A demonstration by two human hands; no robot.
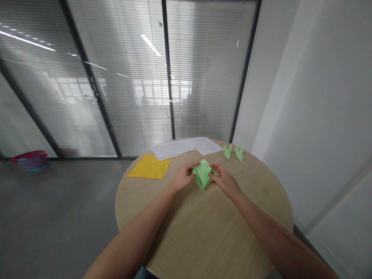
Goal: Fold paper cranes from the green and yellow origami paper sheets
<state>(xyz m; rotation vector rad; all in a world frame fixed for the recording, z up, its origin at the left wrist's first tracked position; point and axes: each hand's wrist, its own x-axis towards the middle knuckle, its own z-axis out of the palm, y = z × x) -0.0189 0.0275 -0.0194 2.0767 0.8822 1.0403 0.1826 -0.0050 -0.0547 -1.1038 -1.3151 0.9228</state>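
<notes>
A partly folded light green paper (203, 173), kite-shaped with its point toward me, lies on the round wooden table (203, 228). My left hand (183, 177) pinches its left edge with closed fingers. My right hand (222, 179) pinches its right edge the same way. Both forearms reach in from the bottom of the view.
Two small folded green paper figures (233, 152) stand at the table's far right. A yellow paper sheet (149, 167) lies at the far left, with white printed sheets (186, 147) behind it. A red and blue basket (31, 160) sits on the floor by the glass wall.
</notes>
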